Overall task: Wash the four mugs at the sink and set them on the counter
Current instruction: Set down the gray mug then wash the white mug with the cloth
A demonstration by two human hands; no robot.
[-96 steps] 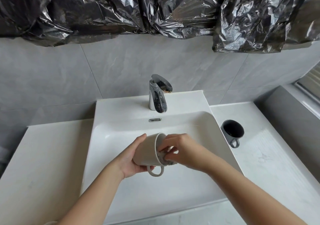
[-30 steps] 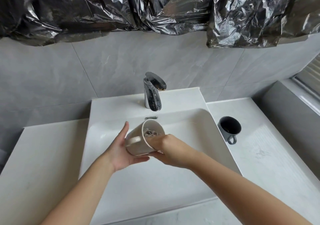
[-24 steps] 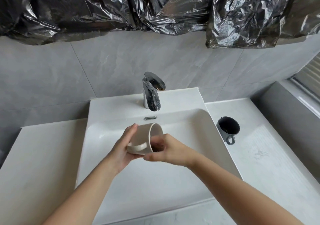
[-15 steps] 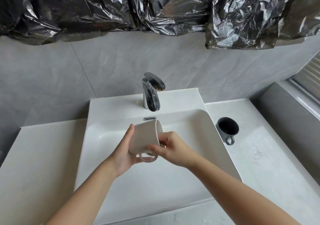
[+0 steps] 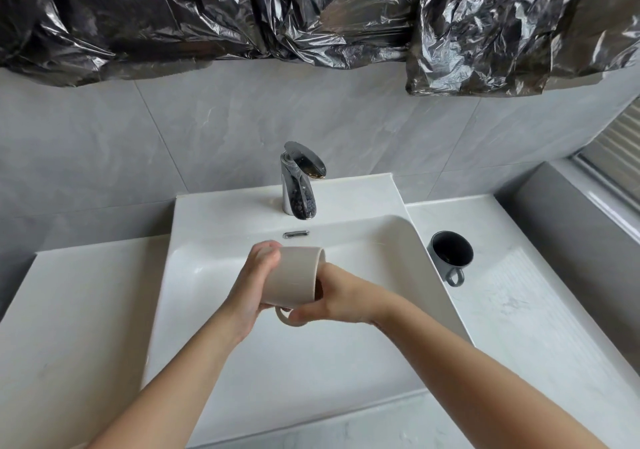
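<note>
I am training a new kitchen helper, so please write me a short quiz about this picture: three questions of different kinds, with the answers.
1. True or false: the dark mug stands upright on the counter, to the right of the sink.
2. The left hand grips the base of the beige mug. What does the right hand do? A) reaches into the mug's mouth B) holds the dark mug C) rests on the counter
3. How many mugs are in view?
Key: 1 true; 2 A; 3 two.

Our left grip (image 5: 258,282): wrapped round mug (image 5: 294,277) base. Our right grip (image 5: 341,298): fingers inside mug, thumb beneath.
</note>
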